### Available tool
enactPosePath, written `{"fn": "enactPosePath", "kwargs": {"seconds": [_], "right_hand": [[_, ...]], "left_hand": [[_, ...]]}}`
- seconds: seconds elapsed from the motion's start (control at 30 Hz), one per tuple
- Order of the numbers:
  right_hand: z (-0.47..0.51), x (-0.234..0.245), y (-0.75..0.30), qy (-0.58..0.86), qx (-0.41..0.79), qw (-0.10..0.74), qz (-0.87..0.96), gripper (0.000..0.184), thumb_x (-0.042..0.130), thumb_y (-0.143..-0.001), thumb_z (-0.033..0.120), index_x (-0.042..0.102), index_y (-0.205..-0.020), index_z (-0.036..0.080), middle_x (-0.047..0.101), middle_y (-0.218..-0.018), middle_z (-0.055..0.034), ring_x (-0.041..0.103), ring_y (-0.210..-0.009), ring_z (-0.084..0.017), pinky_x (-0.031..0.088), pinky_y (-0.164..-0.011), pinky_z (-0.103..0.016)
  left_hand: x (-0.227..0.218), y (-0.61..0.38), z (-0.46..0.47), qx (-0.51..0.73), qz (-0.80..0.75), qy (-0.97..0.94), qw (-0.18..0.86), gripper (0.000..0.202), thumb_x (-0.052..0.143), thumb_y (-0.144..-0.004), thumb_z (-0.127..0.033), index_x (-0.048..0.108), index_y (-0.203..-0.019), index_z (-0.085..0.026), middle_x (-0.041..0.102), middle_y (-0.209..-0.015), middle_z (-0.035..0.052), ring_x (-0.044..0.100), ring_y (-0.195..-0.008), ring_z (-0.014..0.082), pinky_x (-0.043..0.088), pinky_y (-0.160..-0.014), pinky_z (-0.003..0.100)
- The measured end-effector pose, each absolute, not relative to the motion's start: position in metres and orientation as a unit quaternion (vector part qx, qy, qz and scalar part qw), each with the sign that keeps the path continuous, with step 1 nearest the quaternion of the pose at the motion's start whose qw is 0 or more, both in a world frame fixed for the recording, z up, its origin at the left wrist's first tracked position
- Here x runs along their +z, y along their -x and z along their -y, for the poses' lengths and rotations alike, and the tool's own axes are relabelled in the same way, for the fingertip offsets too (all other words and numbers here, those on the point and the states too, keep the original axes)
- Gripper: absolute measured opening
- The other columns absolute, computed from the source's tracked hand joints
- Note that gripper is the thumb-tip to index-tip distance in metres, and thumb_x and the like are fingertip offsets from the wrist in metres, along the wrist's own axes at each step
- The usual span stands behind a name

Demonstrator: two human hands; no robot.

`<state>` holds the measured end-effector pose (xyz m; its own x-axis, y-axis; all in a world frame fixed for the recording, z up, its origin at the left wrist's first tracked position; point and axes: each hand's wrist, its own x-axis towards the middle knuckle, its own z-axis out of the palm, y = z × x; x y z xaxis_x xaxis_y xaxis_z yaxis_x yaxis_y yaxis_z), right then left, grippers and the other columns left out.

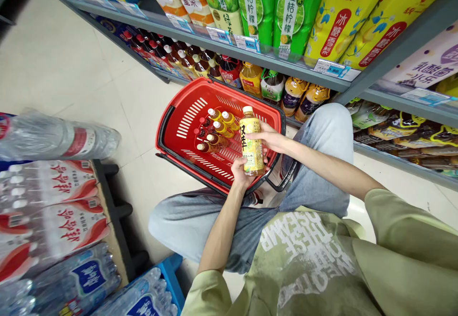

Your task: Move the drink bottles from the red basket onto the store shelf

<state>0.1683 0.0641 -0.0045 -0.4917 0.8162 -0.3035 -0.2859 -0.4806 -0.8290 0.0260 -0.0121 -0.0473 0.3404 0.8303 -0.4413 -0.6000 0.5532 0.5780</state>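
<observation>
A drink bottle (251, 149) with a yellow label and a white cap is held upright by both hands over the near right part of the red shopping basket (175, 101). Around the bottle's base, my left hand (242, 173) has its fingers closed. My right hand (271, 138) grips the upper part from the right, the thumb and fingers against the label. Inside the basket stand several small bottles (222, 128), some with white caps and yellow labels, others dark with red caps. The basket's black handle (284, 177) is folded down near my legs.
Large bottles (250, 78) line the bottom shelf behind the basket. Green and yellow drink packs (291, 15) fill the shelf above, with price tags (246, 43) along its edge. Shrink-wrapped water bottles (77, 187) are stacked on a pallet at left. My bent legs (193, 223) flank the basket.
</observation>
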Motion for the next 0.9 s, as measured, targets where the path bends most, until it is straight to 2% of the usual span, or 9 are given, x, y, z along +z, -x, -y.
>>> {"fn": "enactPosePath", "kwargs": {"seconds": [0.13,0.2,0.33,0.43,0.77,0.9], "right_hand": [[-0.065,-0.007,-0.167,0.392,0.779,0.325,0.367,0.057,0.083,-0.073,0.043,0.052,-0.118,0.027,0.056,-0.064,0.0080,0.033,-0.036,-0.006,0.032,-0.032,-0.022],[-0.067,-0.011,-0.166,0.412,0.764,0.340,0.362,0.054,0.084,-0.071,0.040,0.054,-0.115,0.027,0.059,-0.069,0.0066,0.041,-0.041,-0.008,0.040,-0.037,-0.022],[-0.071,-0.021,-0.163,0.456,0.717,0.387,0.359,0.050,0.088,-0.065,0.033,0.058,-0.104,0.024,0.066,-0.089,0.0016,0.062,-0.071,-0.013,0.055,-0.062,-0.025],[-0.073,-0.024,-0.161,0.473,0.694,0.389,0.379,0.048,0.088,-0.065,0.034,0.060,-0.102,0.022,0.066,-0.095,0.0000,0.064,-0.083,-0.014,0.056,-0.071,-0.027],[-0.072,-0.018,-0.161,0.506,0.643,0.376,0.434,0.056,0.089,-0.063,0.036,0.055,-0.104,0.020,0.066,-0.102,-0.0033,0.065,-0.087,-0.017,0.056,-0.078,-0.033],[-0.073,-0.021,-0.161,0.496,0.653,0.372,0.435,0.052,0.088,-0.065,0.036,0.056,-0.102,0.020,0.066,-0.098,-0.0029,0.065,-0.087,-0.018,0.057,-0.075,-0.033]], "left_hand": [[-0.049,-0.027,0.010,0.455,-0.384,-0.138,0.791,0.058,0.058,-0.064,-0.042,0.065,-0.114,-0.012,0.075,-0.103,0.0154,0.070,-0.102,0.0372,0.060,-0.079,0.050],[-0.049,-0.029,0.009,0.460,-0.408,-0.130,0.778,0.051,0.061,-0.067,-0.042,0.066,-0.109,-0.013,0.075,-0.100,0.0137,0.070,-0.103,0.0360,0.060,-0.082,0.049],[-0.048,-0.032,0.007,0.451,-0.441,-0.112,0.768,0.044,0.069,-0.068,-0.040,0.065,-0.103,-0.014,0.075,-0.093,0.0111,0.071,-0.101,0.0323,0.060,-0.086,0.047],[-0.048,-0.033,0.008,0.452,-0.449,-0.116,0.762,0.043,0.075,-0.065,-0.037,0.064,-0.100,-0.015,0.074,-0.089,0.0083,0.072,-0.096,0.0295,0.060,-0.088,0.046],[-0.055,-0.032,0.011,0.460,-0.438,-0.166,0.754,0.051,0.079,-0.064,-0.040,0.064,-0.105,-0.013,0.075,-0.093,0.0108,0.072,-0.097,0.0303,0.059,-0.090,0.049],[-0.056,-0.033,0.011,0.464,-0.437,-0.171,0.751,0.050,0.079,-0.064,-0.039,0.065,-0.104,-0.014,0.075,-0.095,0.0108,0.072,-0.098,0.0302,0.059,-0.089,0.048]]}}
